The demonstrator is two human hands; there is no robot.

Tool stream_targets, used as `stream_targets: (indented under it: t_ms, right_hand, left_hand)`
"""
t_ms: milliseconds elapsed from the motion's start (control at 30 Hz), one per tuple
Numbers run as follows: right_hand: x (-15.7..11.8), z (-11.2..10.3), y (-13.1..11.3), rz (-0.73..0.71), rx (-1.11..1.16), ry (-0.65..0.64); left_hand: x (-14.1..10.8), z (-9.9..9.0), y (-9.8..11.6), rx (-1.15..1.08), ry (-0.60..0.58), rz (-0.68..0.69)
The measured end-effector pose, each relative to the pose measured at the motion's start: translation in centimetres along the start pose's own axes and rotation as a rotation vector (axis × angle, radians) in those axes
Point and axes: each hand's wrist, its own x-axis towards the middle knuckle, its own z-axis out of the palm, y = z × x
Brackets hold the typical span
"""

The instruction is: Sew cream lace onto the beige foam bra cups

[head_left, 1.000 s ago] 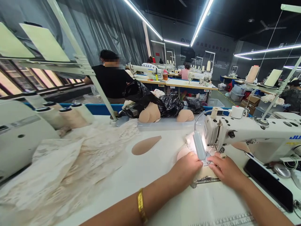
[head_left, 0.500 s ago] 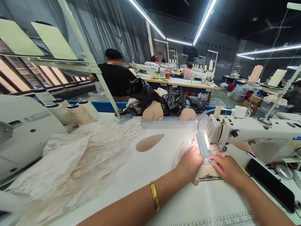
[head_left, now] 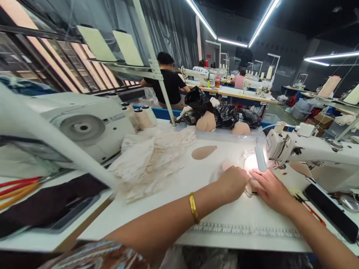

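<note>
Stn inventory, sewing table [head_left: 157, 215]: left hand [head_left: 234, 182], gold bangle [head_left: 193, 207] on wrist, lies palm down w/ fingers loosely curled, pressing a pale fabric piece [head_left: 248, 164] flat on the tabletop; no pinch visible. Right hand [head_left: 270, 188] flat beside it, fingers stretched toward the needle area, fingertips on the same piece; whether it grips anything, can't tell, lamp glare washes out the spot. Fabric piece sits betw. both hands, just under the head of the white sewing machine [head_left: 305, 153], lit by a small work lamp [head_left: 260, 158]. Beige cut pad [head_left: 203, 152] lies apart, further back on the table. Heap of cream lace [head_left: 151, 160] to the left, near thread cones [head_left: 141, 116]. Second machine [head_left: 84, 125] at far left. Printed ruler strip [head_left: 244, 229] along the near edge. Black phone [head_left: 332, 213] at right. Black plastic bags [head_left: 209, 110] and moulded foam cups [head_left: 206, 122] at table's back edge. Other people seated at stns behind, one in a black top [head_left: 168, 85].
</note>
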Motion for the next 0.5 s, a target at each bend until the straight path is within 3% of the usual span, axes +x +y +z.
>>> stream_targets:
  t_ms: [133, 200, 267, 333, 400, 500]
  right_hand:
    - [0.5, 0.0, -3.6, -0.106, 0.107, -0.120]
    - [-0.8, -0.7, -6.7, -0.096, 0.293, -0.255]
    - [-3.0, -1.4, -10.3, -0.051, 0.488, -0.382]
    - [-5.6, -1.0, -13.4, 0.041, 0.680, -0.518]
    - [-8.0, 1.4, -15.1, 0.195, 0.855, -0.611]
    - [-10.6, 7.5, -14.7, 0.704, 1.096, -0.431]
  left_hand:
    - [-8.5, -3.8, -0.1, -0.193, -0.138, -0.118]
    - [-13.2, -5.2, -0.3, -0.302, -0.163, -0.192]
    - [-17.7, -5.3, -0.1, -0.342, -0.211, -0.251]
    - [-21.5, -3.5, 0.6, -0.304, -0.251, -0.307]
    - [-24.2, 0.1, 1.8, -0.250, -0.274, -0.345]
    - [-25.8, 6.8, 4.1, -0.241, -0.266, -0.331]
